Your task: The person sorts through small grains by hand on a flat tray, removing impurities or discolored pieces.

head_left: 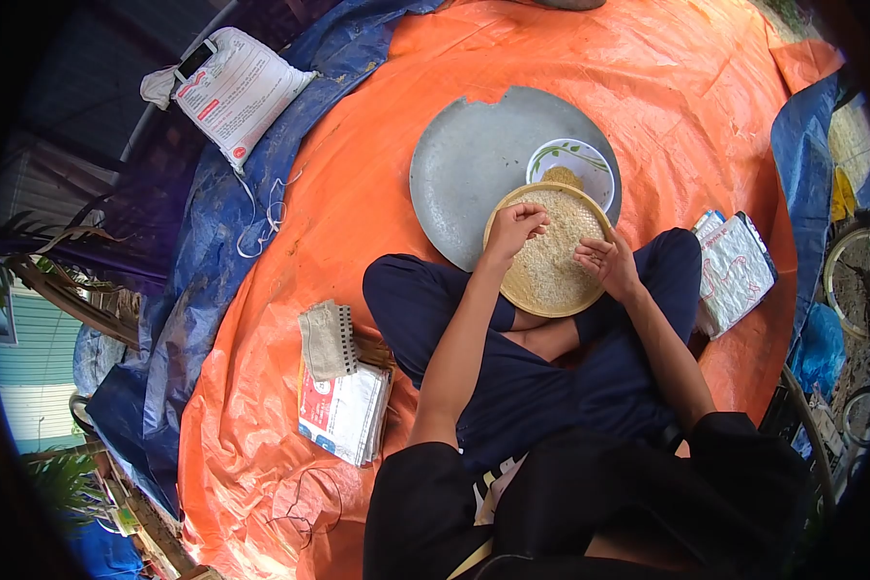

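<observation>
A round woven basket (pixel 501 275) rests over my crossed legs, with a layer of pale grain (pixel 557 253) that looks like rice spread in it. My left hand (pixel 518 230) is above the basket's left side, its fingers curled together in a pinch; anything between the fingertips is too small to make out. Over the right side of the grain is my right hand (pixel 606 259), palm partly turned up and fingers apart, with nothing visible in it. Just beyond the basket, a white bowl (pixel 597 176) with green leaf patterns holds brownish grain, partly hidden by the basket's rim.
Under the bowl lies a large grey round tray (pixel 445 184) with a notched far edge. An orange tarp (pixel 329 222) covers the ground, bordered by blue tarp (pixel 179 338). Stacked packaging sits left (pixel 343 411) and right (pixel 735 271). A white sack (pixel 237 92) stands far left.
</observation>
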Tool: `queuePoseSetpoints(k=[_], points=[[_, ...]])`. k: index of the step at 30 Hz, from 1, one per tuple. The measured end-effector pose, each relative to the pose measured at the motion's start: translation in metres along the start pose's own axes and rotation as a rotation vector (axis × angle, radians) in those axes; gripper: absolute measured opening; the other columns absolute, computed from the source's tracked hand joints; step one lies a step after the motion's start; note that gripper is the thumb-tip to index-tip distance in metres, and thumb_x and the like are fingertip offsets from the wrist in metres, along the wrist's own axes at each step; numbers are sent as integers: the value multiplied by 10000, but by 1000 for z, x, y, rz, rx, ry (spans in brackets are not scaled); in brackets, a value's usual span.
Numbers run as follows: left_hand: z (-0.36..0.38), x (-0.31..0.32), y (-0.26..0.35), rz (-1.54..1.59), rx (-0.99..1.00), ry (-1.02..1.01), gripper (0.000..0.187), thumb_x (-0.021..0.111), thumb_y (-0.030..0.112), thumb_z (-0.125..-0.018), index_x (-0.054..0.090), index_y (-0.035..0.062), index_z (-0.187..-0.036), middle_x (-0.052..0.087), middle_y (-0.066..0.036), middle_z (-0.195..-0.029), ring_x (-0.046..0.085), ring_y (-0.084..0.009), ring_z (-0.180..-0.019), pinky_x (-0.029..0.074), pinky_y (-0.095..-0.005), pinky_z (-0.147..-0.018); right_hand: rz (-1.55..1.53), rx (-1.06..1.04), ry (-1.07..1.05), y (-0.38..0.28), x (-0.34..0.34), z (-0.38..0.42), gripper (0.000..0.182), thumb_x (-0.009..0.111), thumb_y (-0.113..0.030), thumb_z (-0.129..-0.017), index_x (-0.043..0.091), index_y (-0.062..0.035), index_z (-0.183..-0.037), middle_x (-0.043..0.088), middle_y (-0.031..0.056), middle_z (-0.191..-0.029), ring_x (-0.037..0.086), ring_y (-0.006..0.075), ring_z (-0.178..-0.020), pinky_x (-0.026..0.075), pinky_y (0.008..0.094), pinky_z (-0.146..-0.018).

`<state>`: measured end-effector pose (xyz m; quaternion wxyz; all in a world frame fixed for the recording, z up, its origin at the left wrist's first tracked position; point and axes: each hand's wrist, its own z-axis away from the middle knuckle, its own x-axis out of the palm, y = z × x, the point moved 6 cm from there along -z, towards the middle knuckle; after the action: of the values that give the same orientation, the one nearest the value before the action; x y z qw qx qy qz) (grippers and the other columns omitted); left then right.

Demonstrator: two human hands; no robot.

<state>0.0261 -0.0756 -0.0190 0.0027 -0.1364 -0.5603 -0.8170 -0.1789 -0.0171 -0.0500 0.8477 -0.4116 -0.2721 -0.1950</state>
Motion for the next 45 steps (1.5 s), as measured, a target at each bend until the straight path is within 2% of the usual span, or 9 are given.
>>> queuePoseSetpoints(k=[11,15,19,23,29,37,41,43,45], points=[[4,0,7,36,-32,30,122,634,121,-861,656,37,-946,688,-44,-838,629,-88,-684,469,-199,-626,-2,10,-17,-1,2,0,686,411,-530,-933,510,114,-1148,618,178,-1011,624,260,-972,501,313,-902],[1,-12,5,245,5,70,133,623,125,-867,651,34,-959,687,-49,-852,628,-89,-726,472,-189,-665,-24,15,-33,4,-9,-6,688,393,-526,-940,515,116,-1155,611,182,-1035,598,267,-1027,466,328,-946],[0,-17,7,295,-13,55,176,598,111,-887,629,8,-1025,682,-75,-893,627,-100,-761,481,-198,-700,-12,-1,-29,6,-12,-5,687,434,-542,-922,533,99,-1147,612,180,-1036,612,267,-1007,475,332,-934],[0,-16,7,310,-44,40,205,573,119,-906,619,-11,-1057,672,-102,-936,629,-127,-815,489,-216,-734,-34,-9,-39,7,-17,-9,667,411,-531,-938,547,98,-1115,627,186,-1019,635,246,-947,507,312,-894],[3,-14,11,301,-56,46,201,594,126,-896,626,-6,-1044,676,-93,-932,634,-127,-815,487,-210,-736,-30,-6,-25,4,-12,-7,659,407,-526,-942,553,95,-1107,629,184,-1020,638,244,-942,511,312,-890],[4,6,7,35,12,22,205,660,115,-847,641,-16,-1004,689,-68,-863,642,-104,-750,495,-206,-689,-9,20,-18,6,-10,-7,671,421,-534,-930,553,91,-1136,626,167,-1010,614,266,-1009,469,311,-930],[9,44,-12,12,69,-140,201,663,93,-835,647,-42,-983,681,-71,-840,638,-111,-755,492,-223,-683,-49,64,-40,9,0,-4,646,402,-518,-941,554,83,-1122,627,168,-1012,611,262,-999,475,311,-922],[20,67,-13,-120,94,-251,147,651,87,-832,666,-32,-917,681,-72,-816,636,-117,-739,503,-245,-679,-58,96,-65,12,1,-3,615,410,-501,-942,548,64,-1144,630,143,-1044,615,212,-952,480,303,-904],[28,78,-11,-281,150,-207,137,662,90,-815,671,-22,-894,680,-75,-788,637,-122,-721,507,-260,-666,-82,110,-72,16,-3,-7,583,417,-485,-944,549,41,-1155,633,112,-1050,613,179,-929,484,295,-885]])
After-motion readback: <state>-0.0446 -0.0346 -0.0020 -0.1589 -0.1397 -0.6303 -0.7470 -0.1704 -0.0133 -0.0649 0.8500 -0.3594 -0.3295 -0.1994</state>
